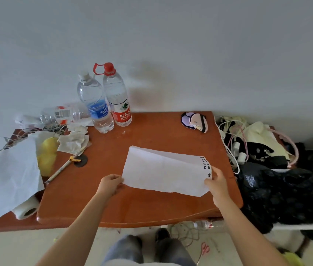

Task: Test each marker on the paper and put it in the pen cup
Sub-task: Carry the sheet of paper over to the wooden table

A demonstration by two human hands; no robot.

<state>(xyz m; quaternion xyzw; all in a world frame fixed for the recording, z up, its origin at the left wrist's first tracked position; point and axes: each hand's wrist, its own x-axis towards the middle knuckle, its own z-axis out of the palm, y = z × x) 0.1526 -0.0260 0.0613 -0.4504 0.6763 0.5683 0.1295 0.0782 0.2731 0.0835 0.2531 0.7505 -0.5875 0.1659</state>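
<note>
Head camera is showing you holding one white sheet of paper (pixel 163 169) over the reddish-brown wooden table (pixel 132 204), its long axis running from your left hand across to your right. Your left hand (pixel 111 183) is pinching the sheet's near left corner, fingers closed on the edge. Your right hand (pixel 216 181) is gripping the right end, thumb on top and fingers underneath. That right end is tilting slightly away from you, and the sheet is bowing along a soft crease. A column of small black marks (pixel 205 166) is running down the edge just above your right thumb.

Beyond your left hand, two upright clear plastic water bottles are standing side by side: one blue-labelled bottle with a white cap (pixel 96 104), one red-labelled bottle with a red cap (pixel 118 98). A third clear bottle (pixel 65 114) is lying on its side further left. Left of your left hand, a roll of white paper towel (pixel 15 179) is lying partly unrolled.
</note>
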